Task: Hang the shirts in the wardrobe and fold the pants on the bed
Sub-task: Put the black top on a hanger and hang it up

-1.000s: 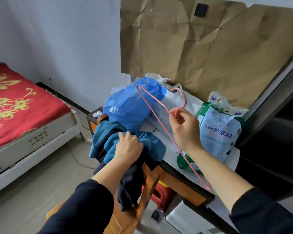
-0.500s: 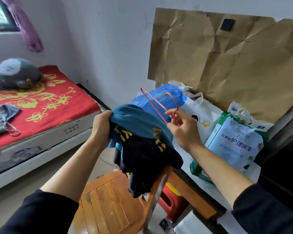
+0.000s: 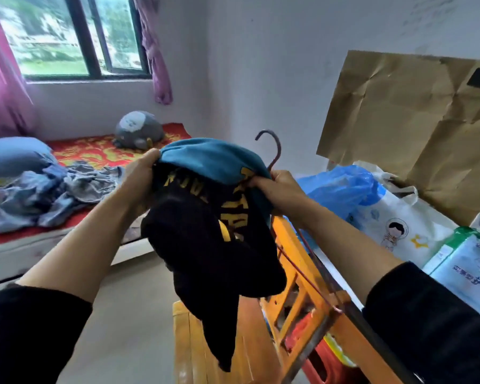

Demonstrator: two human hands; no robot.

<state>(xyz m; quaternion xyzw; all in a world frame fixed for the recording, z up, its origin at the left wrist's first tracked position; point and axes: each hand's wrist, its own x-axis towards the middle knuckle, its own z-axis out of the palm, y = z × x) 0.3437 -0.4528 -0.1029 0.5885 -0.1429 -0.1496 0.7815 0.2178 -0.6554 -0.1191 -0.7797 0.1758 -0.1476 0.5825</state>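
Shirt (image 3: 205, 217), teal over black with yellow lettering, held bunched between both hands above a chair (image 3: 297, 275). Fingers (image 3: 257, 183) of the right hand (image 3: 281, 191) are curled on the cloth's right edge and, as far as can be seen, also on the neck of a wire hanger (image 3: 275, 159). Those of the left hand (image 3: 139, 176) are clamped on a teal fold at the upper left. Between the two grips the teal part stretches left to right. The black part hangs straight down from it, its tip over the chair seat. The hanger's hook rises above the right hand on the far side of the cloth. Its frame slants down and near-right along the right forearm, and the part that shows lies outside the shirt. Collar and hem cannot be told apart in the bunch. Judged step: opening the shirt so that the hanger can go in. The hanger sits right of the cloth, so the right hand is nearer to feed it and the left to spread the opening. Far left, a bed (image 3: 94, 146) carries loose grey-blue clothes (image 3: 53, 189); bags (image 3: 341, 187) lie at right. No wardrobe is in view.
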